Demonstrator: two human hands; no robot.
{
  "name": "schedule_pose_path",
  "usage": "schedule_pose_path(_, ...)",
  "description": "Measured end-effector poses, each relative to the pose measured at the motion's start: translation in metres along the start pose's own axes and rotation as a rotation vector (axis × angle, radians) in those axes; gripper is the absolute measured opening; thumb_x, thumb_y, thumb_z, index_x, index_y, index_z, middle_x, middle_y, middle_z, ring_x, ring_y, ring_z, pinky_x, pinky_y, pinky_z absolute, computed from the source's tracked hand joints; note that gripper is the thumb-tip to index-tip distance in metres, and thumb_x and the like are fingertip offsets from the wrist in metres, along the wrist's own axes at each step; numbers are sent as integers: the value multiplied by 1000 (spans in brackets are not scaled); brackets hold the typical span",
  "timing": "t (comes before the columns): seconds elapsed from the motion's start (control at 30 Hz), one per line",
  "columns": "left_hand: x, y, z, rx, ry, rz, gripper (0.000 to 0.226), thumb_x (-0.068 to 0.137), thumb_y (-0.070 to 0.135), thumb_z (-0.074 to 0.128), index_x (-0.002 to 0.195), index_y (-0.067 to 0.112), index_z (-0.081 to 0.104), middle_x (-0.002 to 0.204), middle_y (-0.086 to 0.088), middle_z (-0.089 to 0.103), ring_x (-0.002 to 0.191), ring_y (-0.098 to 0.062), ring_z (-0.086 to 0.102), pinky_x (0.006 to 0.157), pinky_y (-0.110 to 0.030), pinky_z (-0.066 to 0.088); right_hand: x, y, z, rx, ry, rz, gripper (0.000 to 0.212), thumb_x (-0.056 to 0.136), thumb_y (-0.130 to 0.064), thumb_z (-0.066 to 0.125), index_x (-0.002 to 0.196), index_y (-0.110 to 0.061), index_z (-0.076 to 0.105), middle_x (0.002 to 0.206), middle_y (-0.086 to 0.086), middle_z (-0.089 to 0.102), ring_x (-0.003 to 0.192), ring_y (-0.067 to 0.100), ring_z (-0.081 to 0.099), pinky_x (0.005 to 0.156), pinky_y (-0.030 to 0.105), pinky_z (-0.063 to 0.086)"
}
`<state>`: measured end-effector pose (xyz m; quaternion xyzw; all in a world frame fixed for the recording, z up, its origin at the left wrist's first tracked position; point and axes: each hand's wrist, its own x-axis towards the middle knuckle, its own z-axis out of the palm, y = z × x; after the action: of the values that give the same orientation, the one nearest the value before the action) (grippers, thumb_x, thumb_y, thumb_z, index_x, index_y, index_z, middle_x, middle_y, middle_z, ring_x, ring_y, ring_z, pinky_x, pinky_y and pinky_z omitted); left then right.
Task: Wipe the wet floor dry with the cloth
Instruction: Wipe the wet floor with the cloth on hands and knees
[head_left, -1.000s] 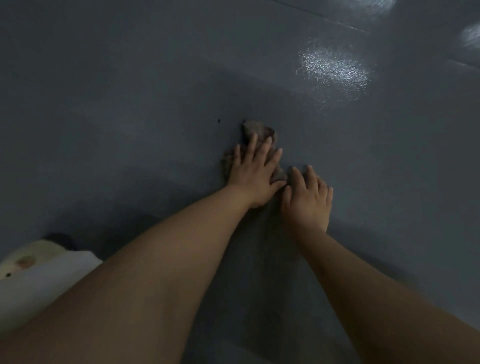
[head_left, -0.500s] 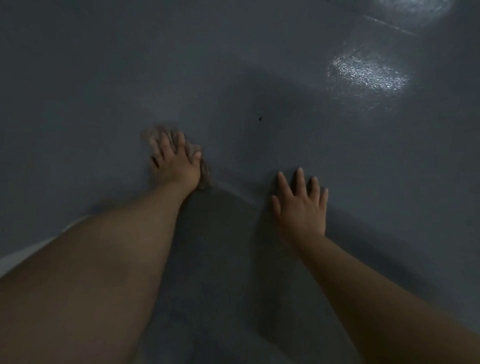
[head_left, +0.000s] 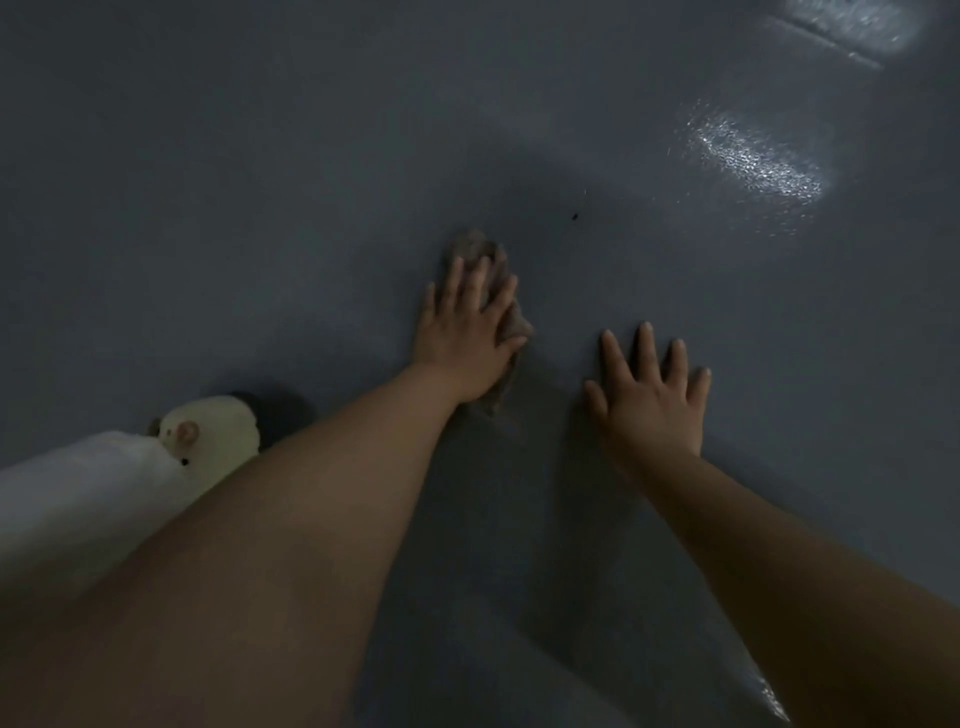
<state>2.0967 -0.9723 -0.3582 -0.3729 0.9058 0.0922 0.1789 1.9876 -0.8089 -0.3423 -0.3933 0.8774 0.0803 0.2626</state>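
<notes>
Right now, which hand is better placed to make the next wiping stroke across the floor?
The left hand, probably. It already presses flat on the cloth, fingers spread over it. The right hand rests flat on the bare floor beside it, apparently bracing, apart from the cloth.

Two hands: left hand, right hand. One crumpled cloth under left hand. One plush slipper left of it. One dark speck beyond.
</notes>
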Motion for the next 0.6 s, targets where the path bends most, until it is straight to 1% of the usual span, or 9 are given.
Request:
schedule_pose_path(0.13,-7,-69,2,-172,32,-330,67,97,52,32,152,26,4,159,-6,-11,144,-31,-15,117,-48,0,1,-9,1,-9,24,29,64,96,-57,19,151,-32,-2,159,5,-11,144,38,-10,115,55,-5)
schedule_pose_path(0.23,-30,-108,11,-308,49,-634,66,98,51,31,153,25,5,159,-8,-12,144,-32,-15,116,-48,-1,2,-11,0,8,12,32,65,96,-59,19,151,-31,-3,159,7,-12,143,39,-12,115,55,-6)
schedule_pose_path(0.33,-58,-100,27,-411,132,-858,65,98,48,34,153,23,8,159,-9,-10,144,-33,-13,116,-49,-1,2,-12,2,-3,17,42,66,96,-58,20,151,-30,-2,159,7,-12,143,39,-12,115,56,-5)
schedule_pose_path(0.4,-76,-69,36,-415,144,-909,65,98,47,35,152,20,11,159,-11,-6,144,-36,-9,115,-50,0,3,-15,6,-4,43,62,65,96,-57,22,151,-29,1,159,7,-10,143,40,-11,115,56,-4)
schedule_pose_path(0.47,-94,-22,45,-349,136,-796,63,96,45,38,150,16,22,158,-16,5,143,-41,2,113,-53,9,3,-19,9,28,85,92,64,96,-55,25,151,-28,8,159,7,-6,143,40,-8,115,55,-3)
schedule_pose_path(0.5,-104,3,49,-312,156,-659,59,94,44,39,146,15,34,155,-19,17,141,-44,12,111,-55,18,4,-21,9,48,100,104,63,96,-55,26,151,-27,11,160,7,-4,143,40,-7,115,55,-2)
schedule_pose_path(0.53,-113,27,54,-284,126,-491,58,90,45,39,139,16,46,150,-20,30,137,-45,22,107,-57,26,5,-23,10,62,111,113,62,96,-54,26,150,-26,13,160,8,-3,143,40,-6,115,55,-2)
schedule_pose_path(0.57,-119,47,57,-250,67,-334,59,86,47,37,135,18,52,146,-19,38,134,-44,27,104,-59,31,5,-23,11,66,118,121,62,96,-54,25,150,-26,14,160,8,-2,143,40,-6,115,55,-2)
schedule_pose_path(0.6,-122,58,58,-217,20,-227,62,83,51,35,134,21,53,145,-17,40,134,-42,27,104,-59,31,5,-23,12,59,122,124,61,96,-54,25,150,-26,14,160,8,-2,143,40,-6,115,55,-2)
